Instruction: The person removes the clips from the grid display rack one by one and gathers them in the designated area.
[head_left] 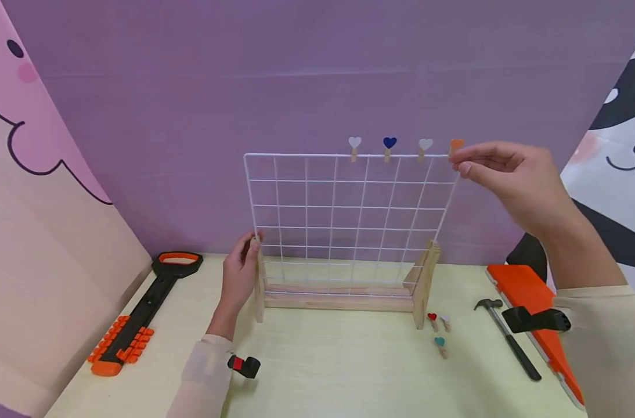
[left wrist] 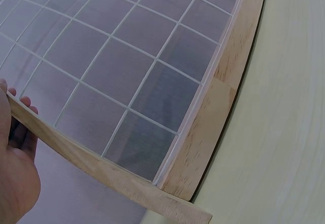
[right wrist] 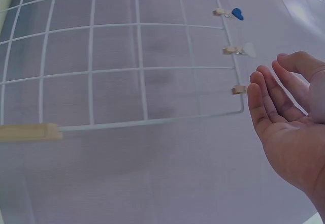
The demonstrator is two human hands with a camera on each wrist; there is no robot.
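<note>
A white wire grid (head_left: 346, 206) stands upright in a wooden stand (head_left: 338, 301). Around the stand's left upright (left wrist: 101, 168), my left hand (head_left: 240, 271) has its fingers behind and thumb in front. Along the top wire sit several heart clothespins: a white one (head_left: 354, 143), a dark blue one (head_left: 389, 143), another white one (head_left: 425, 144) and an orange one (head_left: 457, 144) at the right corner. My right hand (head_left: 523, 180) is right beside the orange clothespin, thumb and fingertips slightly apart. In the right wrist view its fingers (right wrist: 259, 104) hide that clip's heart.
Right of the stand lie red (head_left: 433, 318), white (head_left: 445, 323) and teal (head_left: 440, 345) heart clothespins. Further right are a claw hammer (head_left: 508, 337) and an orange case (head_left: 526, 284). A black and orange tool (head_left: 150, 307) lies on the left of the table.
</note>
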